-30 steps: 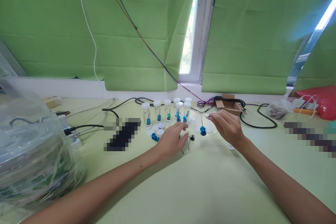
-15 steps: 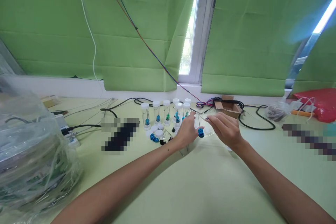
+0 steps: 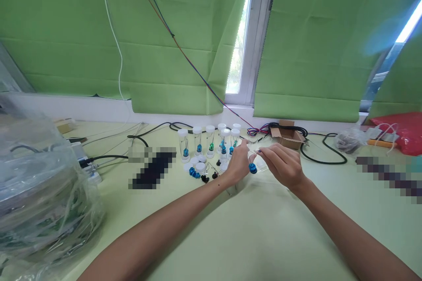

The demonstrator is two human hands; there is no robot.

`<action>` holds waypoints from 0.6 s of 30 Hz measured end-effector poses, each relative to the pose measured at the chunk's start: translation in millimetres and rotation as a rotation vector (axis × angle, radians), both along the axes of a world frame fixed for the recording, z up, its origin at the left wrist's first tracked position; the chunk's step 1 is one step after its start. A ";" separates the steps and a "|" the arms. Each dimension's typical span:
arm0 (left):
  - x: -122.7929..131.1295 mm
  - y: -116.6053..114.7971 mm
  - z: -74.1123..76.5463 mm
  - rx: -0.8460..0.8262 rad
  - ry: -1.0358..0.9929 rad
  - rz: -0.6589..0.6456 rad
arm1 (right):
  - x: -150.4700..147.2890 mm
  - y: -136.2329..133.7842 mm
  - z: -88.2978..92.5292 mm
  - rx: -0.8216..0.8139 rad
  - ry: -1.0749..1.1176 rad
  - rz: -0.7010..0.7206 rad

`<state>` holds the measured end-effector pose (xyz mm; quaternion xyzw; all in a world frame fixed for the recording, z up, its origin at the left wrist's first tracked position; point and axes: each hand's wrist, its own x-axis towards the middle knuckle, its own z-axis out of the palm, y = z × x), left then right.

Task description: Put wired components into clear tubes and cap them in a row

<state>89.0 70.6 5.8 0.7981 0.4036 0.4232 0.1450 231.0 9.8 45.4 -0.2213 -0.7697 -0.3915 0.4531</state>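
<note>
A small blue spool-shaped piece [image 3: 252, 168] hangs from a thin wire between my hands, just below my left thumb. My left hand [image 3: 238, 162] is closed near that wire, its index finger pointing up; its grip is partly hidden. My right hand [image 3: 284, 163] pinches a fine wire between thumb and fingertips, a short way right of the left hand. Thin bent metal wires [image 3: 232, 191] show under the left wrist. Clear tubes with white caps [image 3: 186, 145], several with blue or green pieces inside, stand behind the left hand.
Loose blue pieces [image 3: 194, 172], black pieces [image 3: 205, 179] and white caps [image 3: 200, 167] lie left of my left hand. An open cardboard box [image 3: 287, 136] and black cables [image 3: 325, 161] are at the back. A plastic-wrapped bundle [image 3: 42, 202] fills the left side; a red bag [image 3: 404, 134] lies far right.
My right fingertips have shifted slightly left, towards the left hand. The blue piece hangs in nearly the same place. The view has moved a little.
</note>
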 end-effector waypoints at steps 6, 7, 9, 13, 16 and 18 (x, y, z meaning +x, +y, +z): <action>-9.2 -13.0 7.3 -0.021 -0.078 -0.020 | -2.0 -2.3 -1.4 0.012 0.003 0.015; -11.8 -15.6 8.1 -0.017 -0.088 -0.030 | -2.2 -2.4 -1.5 0.013 0.005 0.016; -17.2 -21.7 8.9 -0.005 -0.104 -0.043 | -2.5 -2.6 -1.5 0.013 0.008 0.019; -27.5 -37.7 7.5 -0.012 -0.111 -0.027 | -2.4 -3.1 -1.1 0.002 0.016 0.018; -35.3 -50.7 6.9 -0.040 -0.140 0.009 | -2.5 -4.0 -1.0 0.001 0.020 0.018; -41.3 -58.7 8.0 -0.062 -0.143 0.014 | -3.2 -4.9 -0.6 0.002 0.022 0.023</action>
